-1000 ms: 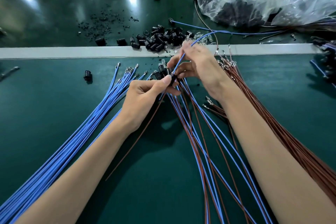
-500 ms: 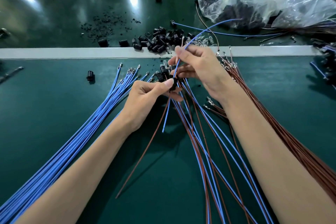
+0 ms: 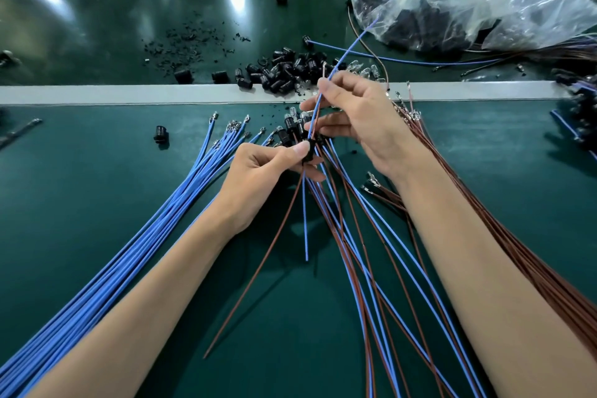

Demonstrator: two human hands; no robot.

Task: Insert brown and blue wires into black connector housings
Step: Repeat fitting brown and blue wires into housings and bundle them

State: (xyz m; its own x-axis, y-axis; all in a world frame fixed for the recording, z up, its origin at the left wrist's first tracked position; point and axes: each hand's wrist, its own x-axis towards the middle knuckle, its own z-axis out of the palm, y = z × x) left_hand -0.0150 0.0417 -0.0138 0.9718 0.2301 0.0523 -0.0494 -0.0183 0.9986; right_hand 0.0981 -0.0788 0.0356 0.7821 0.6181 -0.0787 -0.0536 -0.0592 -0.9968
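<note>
Left hand (image 3: 268, 168) pinches a black connector housing (image 3: 308, 154); right hand (image 3: 358, 119), just beyond, pinches the blue wire (image 3: 327, 82) entering it. Wired assemblies (image 3: 371, 252) lie beneath both hands; loose blue wires (image 3: 161, 220) and brown wires (image 3: 517, 237) remain outboard.

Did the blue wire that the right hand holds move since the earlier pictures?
Yes. The blue wire has slid toward the person through the black housing; its lower tip now lies farther below the grey rail than before.

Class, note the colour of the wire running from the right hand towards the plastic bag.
Blue. The wire above the right hand shows clearest in the head view.
</note>
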